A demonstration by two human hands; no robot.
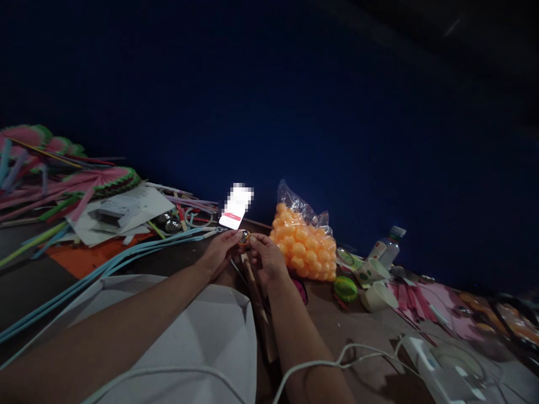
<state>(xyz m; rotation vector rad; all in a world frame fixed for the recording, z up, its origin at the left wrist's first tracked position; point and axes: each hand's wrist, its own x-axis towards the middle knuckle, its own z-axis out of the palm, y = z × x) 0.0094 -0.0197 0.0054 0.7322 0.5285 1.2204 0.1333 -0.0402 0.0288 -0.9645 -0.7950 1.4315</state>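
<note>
Between my two hands is a small round object (244, 237), dark and shiny in the middle with an orange-gold edge; its kind is too small to make out. My left hand (219, 252) pinches it from the left with thumb and finger. From the other side, the closed fingers of my right hand (266, 255) grip its edge. Just beyond them a lit phone (236, 207) leans upright, its screen blurred out. A clear plastic bag of orange balls (305, 241) stands right beside my right hand. Below my hands, a wooden stick (257, 308) lies on the dark table.
Pale blue cords (126, 261) and a white sheet-like piece (202, 336) lie at left, near pink-green paper fans (101, 179). At right are a green striped ball (345, 290), paper cups (379, 296), a bottle (387, 247) and a power strip (438, 370). A white cable (311, 363) crosses the front.
</note>
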